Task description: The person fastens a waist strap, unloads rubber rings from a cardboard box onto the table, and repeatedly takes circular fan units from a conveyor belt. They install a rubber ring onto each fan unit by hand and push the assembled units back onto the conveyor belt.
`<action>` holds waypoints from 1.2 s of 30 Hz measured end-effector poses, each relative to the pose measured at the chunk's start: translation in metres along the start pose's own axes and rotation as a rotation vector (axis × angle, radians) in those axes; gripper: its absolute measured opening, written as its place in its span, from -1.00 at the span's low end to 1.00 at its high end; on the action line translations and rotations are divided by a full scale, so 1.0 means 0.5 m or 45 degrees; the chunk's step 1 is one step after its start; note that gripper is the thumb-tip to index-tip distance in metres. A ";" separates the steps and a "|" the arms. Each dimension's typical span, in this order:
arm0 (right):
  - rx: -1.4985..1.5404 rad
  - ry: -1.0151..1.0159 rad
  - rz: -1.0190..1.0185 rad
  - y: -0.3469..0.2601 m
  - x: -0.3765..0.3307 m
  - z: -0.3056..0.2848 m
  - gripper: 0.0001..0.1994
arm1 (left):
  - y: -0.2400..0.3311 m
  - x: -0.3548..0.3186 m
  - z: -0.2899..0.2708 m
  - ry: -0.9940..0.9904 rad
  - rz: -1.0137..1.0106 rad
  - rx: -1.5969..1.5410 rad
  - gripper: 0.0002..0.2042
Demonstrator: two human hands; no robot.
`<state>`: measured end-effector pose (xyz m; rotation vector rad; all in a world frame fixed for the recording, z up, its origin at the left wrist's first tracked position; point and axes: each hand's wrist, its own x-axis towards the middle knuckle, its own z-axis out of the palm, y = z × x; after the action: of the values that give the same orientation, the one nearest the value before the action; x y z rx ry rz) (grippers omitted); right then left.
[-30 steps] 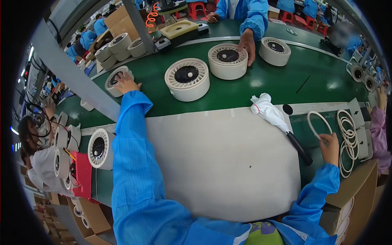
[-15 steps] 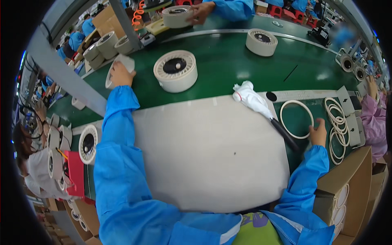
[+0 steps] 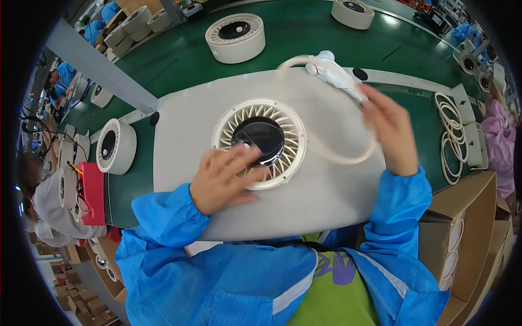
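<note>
Centrally, lying flat on the grey mat (image 3: 185, 125), a round white fan unit (image 3: 255, 136), vanes (image 3: 292, 133) and black disc (image 3: 269, 133) facing up. Over its near left part, palm down, the left hand (image 3: 225, 178), with fingers spread and fingertips across the near left edge of the disc and the vanes beside it (right by a small pale knob (image 3: 246, 146)). Under those fingers, then, only the near left portion of the unit; far and right portions uncovered.

To the right of the unit, raised in the right hand (image 3: 389, 127), a thin white ring (image 3: 347, 161), pinched at its right side between thumb and fingers. Its far edge across a white cloth bundle (image 3: 333, 74), its near edge over the mat. Both hands blurred, so exact fingertip contact hard to be sure of.

On the green bench (image 3: 296, 32) beyond the mat, two similar units, one straight ahead (image 3: 237, 38) and one farther right (image 3: 353, 13). Left of the mat, another unit on its side (image 3: 124, 146), near a red bin (image 3: 93, 191). Well off to the right, overlapping spare rings (image 3: 449, 126), and below them an open cardboard box (image 3: 477, 239).
</note>
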<state>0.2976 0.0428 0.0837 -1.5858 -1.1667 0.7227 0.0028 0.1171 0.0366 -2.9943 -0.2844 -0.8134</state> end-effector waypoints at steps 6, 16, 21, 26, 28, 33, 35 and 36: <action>-0.190 -0.190 -0.182 0.001 0.008 0.129 -0.71 | -0.036 0.024 0.040 0.721 -1.334 -2.217 -0.42; -0.873 -0.214 -0.302 -0.032 -0.002 0.143 -0.76 | -0.059 0.048 0.036 0.376 -1.346 -1.821 -0.57; -1.405 -0.170 -0.358 -0.059 -0.012 0.187 -0.71 | -0.073 0.050 0.026 0.061 -1.020 -0.843 -0.65; -0.973 0.044 -0.762 0.003 0.022 0.237 -0.66 | -0.063 0.088 0.000 -0.263 -0.892 -0.346 -0.69; -1.072 -0.012 -0.778 0.001 0.018 0.235 -0.64 | -0.069 0.087 0.010 -0.168 -0.752 -0.261 -0.69; -1.102 -0.137 -0.730 -0.001 0.028 0.232 -0.62 | -0.079 0.101 0.015 -0.117 -0.369 0.144 -0.69; -1.042 -0.155 -0.706 0.000 0.027 0.228 -0.62 | -0.081 0.105 0.015 -0.189 -0.320 0.258 -0.69; -0.984 -0.171 -0.687 0.001 0.024 0.227 -0.62 | -0.082 0.103 0.016 -0.175 -0.330 0.217 -0.69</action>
<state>0.2033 0.0953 0.0474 -1.7010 -2.0246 -0.0034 0.0429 0.1669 0.0546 -2.8918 -0.7198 -0.5637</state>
